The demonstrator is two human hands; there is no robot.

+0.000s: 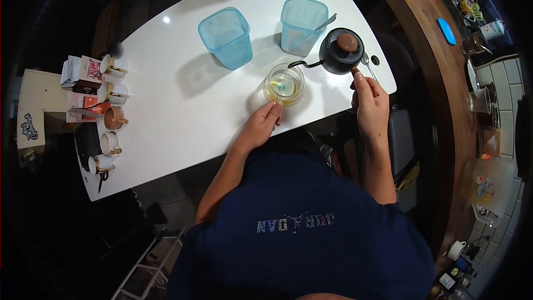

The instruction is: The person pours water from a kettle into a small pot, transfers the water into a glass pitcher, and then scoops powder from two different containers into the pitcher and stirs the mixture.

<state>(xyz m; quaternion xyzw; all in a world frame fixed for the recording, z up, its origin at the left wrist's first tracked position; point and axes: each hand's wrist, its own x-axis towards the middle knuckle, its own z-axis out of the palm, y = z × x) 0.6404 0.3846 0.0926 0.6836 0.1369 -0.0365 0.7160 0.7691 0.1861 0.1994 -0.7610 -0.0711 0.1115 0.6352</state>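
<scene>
The white surface [172, 133] spans the left and middle of the frame. Two blue tubs stand at upper centre, the left tub [230, 50] and the right tub [295, 39]. Right of centre, the black kettle [333, 54] is held by the right hand [371, 103], its grip closed around the handle. At centre, the left hand [260, 128] has its grip pinched on the handle of the glass cup [284, 84]. The thin spout [311, 65] ends at the cup's far rim; whether liquid flows cannot be told. For a clean pour, the tip should sit well inside the rim, with the cup steady and the kettle tilted slowly from the wrist.
</scene>
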